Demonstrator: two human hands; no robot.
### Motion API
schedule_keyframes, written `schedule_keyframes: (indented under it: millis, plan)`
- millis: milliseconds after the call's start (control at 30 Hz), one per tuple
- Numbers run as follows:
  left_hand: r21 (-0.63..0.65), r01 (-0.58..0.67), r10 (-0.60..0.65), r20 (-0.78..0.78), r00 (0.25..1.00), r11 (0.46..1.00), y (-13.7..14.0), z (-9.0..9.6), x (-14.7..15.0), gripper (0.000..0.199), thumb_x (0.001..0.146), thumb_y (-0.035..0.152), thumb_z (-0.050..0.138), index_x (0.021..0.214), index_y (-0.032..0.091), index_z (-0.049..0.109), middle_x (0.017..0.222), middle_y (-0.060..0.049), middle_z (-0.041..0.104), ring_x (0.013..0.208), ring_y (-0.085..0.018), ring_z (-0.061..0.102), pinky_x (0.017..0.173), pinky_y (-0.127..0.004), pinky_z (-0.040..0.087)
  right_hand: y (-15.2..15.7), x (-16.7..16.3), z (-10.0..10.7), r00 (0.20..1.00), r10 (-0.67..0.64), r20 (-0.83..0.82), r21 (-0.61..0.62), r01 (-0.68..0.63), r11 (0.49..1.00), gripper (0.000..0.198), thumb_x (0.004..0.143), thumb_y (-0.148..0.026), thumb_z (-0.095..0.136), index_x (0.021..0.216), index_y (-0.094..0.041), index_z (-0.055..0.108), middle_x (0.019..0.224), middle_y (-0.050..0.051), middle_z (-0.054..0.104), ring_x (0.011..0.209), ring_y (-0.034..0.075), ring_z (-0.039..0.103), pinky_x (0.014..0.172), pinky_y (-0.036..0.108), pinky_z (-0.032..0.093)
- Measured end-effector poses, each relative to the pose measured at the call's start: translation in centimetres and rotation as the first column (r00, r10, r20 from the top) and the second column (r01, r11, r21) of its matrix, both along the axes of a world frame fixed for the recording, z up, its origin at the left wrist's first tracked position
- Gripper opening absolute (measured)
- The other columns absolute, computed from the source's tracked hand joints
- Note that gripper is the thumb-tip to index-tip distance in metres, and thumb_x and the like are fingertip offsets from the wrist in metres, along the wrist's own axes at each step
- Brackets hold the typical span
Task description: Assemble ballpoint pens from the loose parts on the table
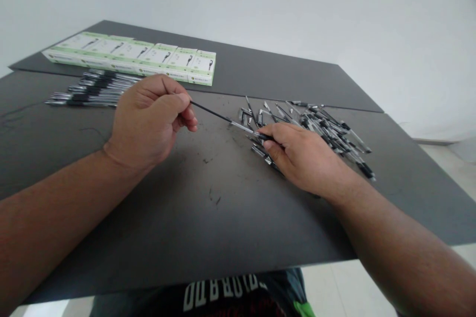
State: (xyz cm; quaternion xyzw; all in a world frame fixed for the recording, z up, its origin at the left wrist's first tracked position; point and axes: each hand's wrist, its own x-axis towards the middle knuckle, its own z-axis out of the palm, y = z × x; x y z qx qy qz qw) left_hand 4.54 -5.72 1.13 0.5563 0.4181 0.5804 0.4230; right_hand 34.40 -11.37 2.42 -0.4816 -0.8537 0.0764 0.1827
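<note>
My left hand [148, 119] pinches one end of a thin black ink refill [210, 110] between thumb and fingers. The refill's other end meets the clear pen barrel [243, 128], and seems to be partly inside it. My right hand [305, 156] is closed around the barrel's dark grip. Just beyond and beside my right hand lies a loose heap of clear and black pen parts [323, 131]; some of it is hidden behind that hand. Behind my left hand is a row of pens [92, 90] lying side by side, partly covered by the hand.
Several white and green boxes [148, 57] stand in a row at the back left of the dark table [208, 228]. A seam crosses the table behind the pens. A pale wall [260, 5] rises behind it. Small dark marks dot the tabletop.
</note>
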Motion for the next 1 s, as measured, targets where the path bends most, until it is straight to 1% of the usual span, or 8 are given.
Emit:
schedule_keyframes:
  millis: [167,333,567,667,800,1000]
  plan:
    - [-0.005,-0.007,0.006,-0.023,1.0,1.0,0.02,-0.1,-0.13,0.013,0.087,0.032,0.079,0.082,0.03,0.067,0.066,0.006,0.066,0.061,-0.015,0.062,0.062,-0.038,0.055,-0.01,-0.15,0.06,1.0,-0.004,0.016,-0.009,0.005,1.0,0.039,0.119,-0.028,0.056,0.146,-0.018,0.082,0.142,0.018,0.089,0.129,0.037,0.084,0.113,0.052,0.067]
    - [-0.006,-0.012,0.011,-0.095,0.995,1.0,0.18,-0.55,-0.32,0.015,0.092,0.036,0.078,0.085,0.032,0.066,0.069,0.004,0.07,0.064,-0.019,0.066,0.068,-0.043,0.053,-0.02,-0.27,-0.02,1.0,-0.006,0.014,0.002,0.006,1.0,0.038,0.119,-0.027,0.056,0.146,-0.019,0.082,0.141,0.017,0.089,0.13,0.035,0.084,0.114,0.05,0.066]
    - [-0.019,0.008,-0.009,-0.036,0.999,1.0,0.08,-0.22,-0.16,0.015,0.084,0.032,0.082,0.082,0.029,0.068,0.067,0.006,0.069,0.061,-0.015,0.063,0.061,-0.039,0.054,-0.08,-0.34,0.03,1.0,0.004,0.017,-0.004,-0.004,1.0,0.04,0.118,-0.026,0.055,0.145,-0.018,0.082,0.14,0.017,0.089,0.127,0.035,0.085,0.112,0.05,0.067]
    - [-0.003,0.008,-0.008,-0.024,1.0,1.0,0.13,-0.25,-0.21,0.013,0.085,0.032,0.08,0.081,0.029,0.069,0.067,0.006,0.069,0.06,-0.014,0.063,0.06,-0.039,0.055,-0.05,-0.33,0.03,1.0,0.003,0.013,-0.002,-0.003,1.0,0.037,0.118,-0.027,0.057,0.144,-0.02,0.083,0.139,0.015,0.09,0.128,0.034,0.085,0.113,0.048,0.066]
    - [-0.007,0.006,-0.007,-0.05,0.999,1.0,0.19,-0.35,-0.27,0.011,0.09,0.03,0.077,0.083,0.029,0.068,0.068,0.006,0.069,0.059,-0.014,0.064,0.061,-0.038,0.057,-0.04,-0.32,-0.02,1.0,0.009,0.003,0.0,-0.009,1.0,0.036,0.117,-0.025,0.058,0.142,-0.021,0.083,0.138,0.014,0.09,0.127,0.033,0.084,0.113,0.048,0.066]
    - [-0.017,-0.012,0.011,-0.064,0.998,1.0,0.12,-0.3,-0.14,0.015,0.087,0.032,0.081,0.082,0.03,0.067,0.067,0.005,0.069,0.06,-0.017,0.063,0.063,-0.039,0.055,-0.09,-0.37,-0.02,1.0,0.01,0.009,0.007,-0.01,1.0,0.036,0.117,-0.024,0.058,0.143,-0.02,0.083,0.138,0.015,0.09,0.126,0.033,0.085,0.111,0.048,0.067]
